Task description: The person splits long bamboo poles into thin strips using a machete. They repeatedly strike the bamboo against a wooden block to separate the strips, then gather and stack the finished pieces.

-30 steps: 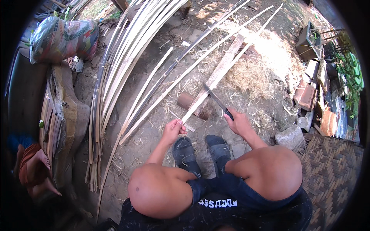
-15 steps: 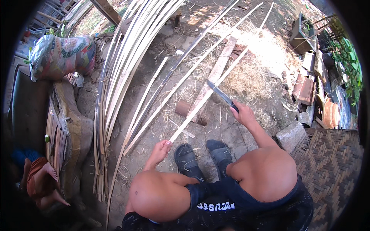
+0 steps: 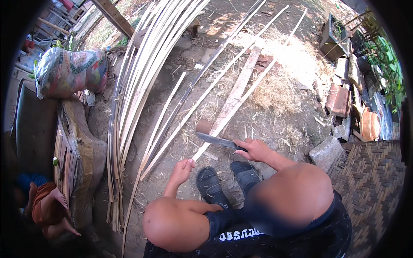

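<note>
My left hand [image 3: 182, 170] pinches the near end of a long pale bamboo strip [image 3: 258, 81], which slants away to the far right. In my right hand [image 3: 254, 151] is the dark handle of a long-bladed knife [image 3: 217, 140]. Its blade lies across the strip, a short way beyond my left fingers. Under the strip a flat wooden board [image 3: 243, 84] slopes down, its near end by a short brown log [image 3: 204, 126]. Left of it, another pale strip [image 3: 215, 81] lies on the ground.
A large bundle of bamboo strips [image 3: 142, 86] lies to the left. Beyond it are a stuffed sack [image 3: 71, 71] and another person's bare legs [image 3: 53, 202]. Shavings [image 3: 275, 92] cover the ground ahead. At right are a stone block [image 3: 326, 153] and a woven mat [image 3: 370, 185].
My right hand has drawn the knife along the strip toward me, from beside the board's middle to near my left hand. The left hand keeps its grip.
</note>
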The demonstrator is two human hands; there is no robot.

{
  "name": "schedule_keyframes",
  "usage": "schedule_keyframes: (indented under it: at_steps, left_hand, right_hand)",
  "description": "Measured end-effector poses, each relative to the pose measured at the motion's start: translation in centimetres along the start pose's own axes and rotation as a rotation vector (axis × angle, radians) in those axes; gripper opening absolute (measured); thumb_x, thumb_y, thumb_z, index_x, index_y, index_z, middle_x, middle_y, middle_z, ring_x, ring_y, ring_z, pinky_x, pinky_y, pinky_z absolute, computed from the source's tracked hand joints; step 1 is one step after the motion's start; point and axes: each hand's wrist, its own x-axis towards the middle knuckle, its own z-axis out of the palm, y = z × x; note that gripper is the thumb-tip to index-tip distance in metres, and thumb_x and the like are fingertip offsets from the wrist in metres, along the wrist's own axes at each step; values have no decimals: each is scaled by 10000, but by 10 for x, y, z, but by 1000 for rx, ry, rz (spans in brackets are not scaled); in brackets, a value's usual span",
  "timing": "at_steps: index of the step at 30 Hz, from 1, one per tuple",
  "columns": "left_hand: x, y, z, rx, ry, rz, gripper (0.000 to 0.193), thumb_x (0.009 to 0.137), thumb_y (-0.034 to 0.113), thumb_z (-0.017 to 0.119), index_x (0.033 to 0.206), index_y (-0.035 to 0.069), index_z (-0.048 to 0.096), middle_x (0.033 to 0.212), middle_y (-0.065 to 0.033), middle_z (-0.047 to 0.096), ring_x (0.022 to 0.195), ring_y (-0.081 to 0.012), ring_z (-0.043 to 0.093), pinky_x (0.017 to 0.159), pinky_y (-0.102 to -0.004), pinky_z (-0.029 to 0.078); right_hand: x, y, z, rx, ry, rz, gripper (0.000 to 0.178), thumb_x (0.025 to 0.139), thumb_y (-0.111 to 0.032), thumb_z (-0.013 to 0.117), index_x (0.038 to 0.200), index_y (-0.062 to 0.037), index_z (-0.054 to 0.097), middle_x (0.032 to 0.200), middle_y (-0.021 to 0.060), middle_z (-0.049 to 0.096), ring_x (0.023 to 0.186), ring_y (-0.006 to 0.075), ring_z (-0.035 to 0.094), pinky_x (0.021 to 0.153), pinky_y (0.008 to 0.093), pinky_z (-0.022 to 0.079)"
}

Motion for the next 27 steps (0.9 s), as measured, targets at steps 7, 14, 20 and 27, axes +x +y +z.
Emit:
schedule_keyframes:
  at_steps: [7,14,20,27]
  left_hand:
    - [-50,-19,-37,115,56,-97,418,1050,314,501,800,25,670,612,0,517,585,-100,469,561,-301,394]
    - [-40,-14,-18,139,157,-18,433,1032,339,520,847,-10,699,613,-57,565,580,-126,500,561,-324,406]
    - [-53,-14,-43,400,135,-57,367,1001,344,562,976,4,698,703,-178,642,648,-296,623,630,-418,479]
    - [-23,34,19,530,303,390,307,999,287,549,1115,25,659,858,-226,699,840,-454,662,736,-503,522]
  right_hand:
    - [-7,-1,17,186,54,168,375,987,-394,596,1257,-134,620,848,248,693,821,424,692,705,497,548]
    - [-73,-70,28,41,-302,-345,362,994,-426,570,1229,-152,602,885,224,657,760,455,671,685,531,556]
    - [-14,-18,6,180,34,121,406,992,-344,582,1295,-75,562,886,291,674,815,469,671,707,537,536]
    - [-70,-54,20,36,-290,-177,454,991,-386,578,1372,-150,504,911,305,644,828,506,646,753,538,534]
